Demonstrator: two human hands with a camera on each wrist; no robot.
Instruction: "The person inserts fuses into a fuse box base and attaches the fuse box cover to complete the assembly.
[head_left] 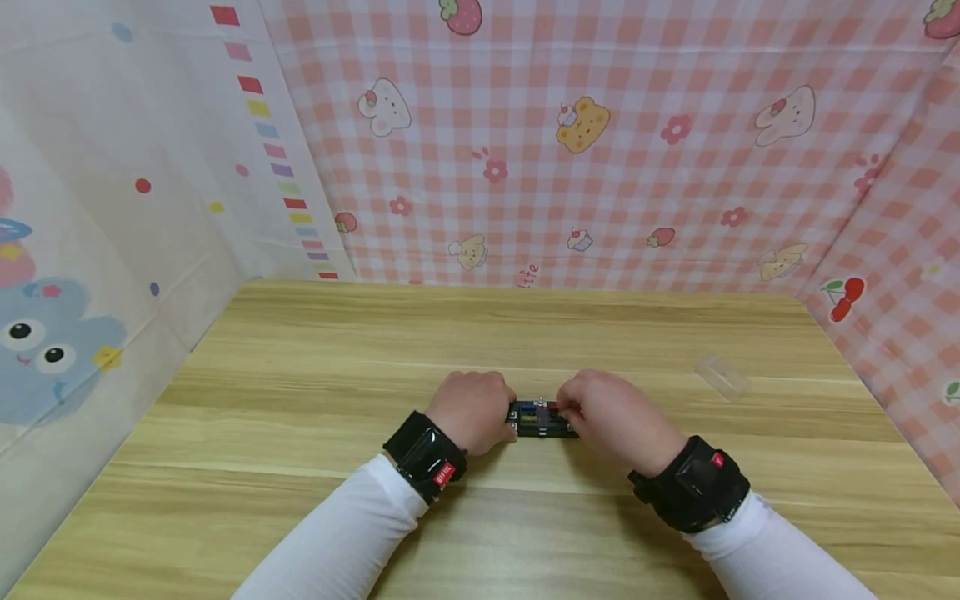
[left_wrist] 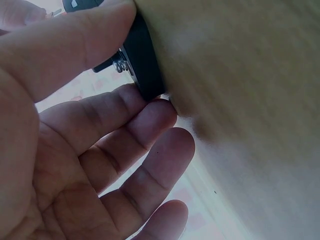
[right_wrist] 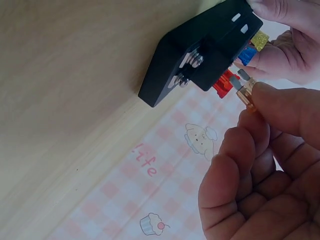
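Note:
A black fuse box (head_left: 543, 431) lies on the wooden table between the two hands. My left hand (head_left: 471, 412) holds its left end between thumb and fingers, and in the left wrist view a screw terminal (left_wrist: 119, 64) shows at that end of the box. Red (right_wrist: 223, 84), blue (right_wrist: 246, 55) and yellow (right_wrist: 260, 40) blade fuses stand in the box. My right hand (head_left: 611, 417) pinches an orange-tan blade fuse (right_wrist: 244, 96) between thumb and index finger. Its two metal blades point toward the box, close beside the red fuse.
A small clear plastic case (head_left: 722, 377) lies on the table (head_left: 420, 333) beyond and to the right of the right hand. Patterned cloth (head_left: 525, 208) hangs at the back and both sides. A black strap sits on each wrist.

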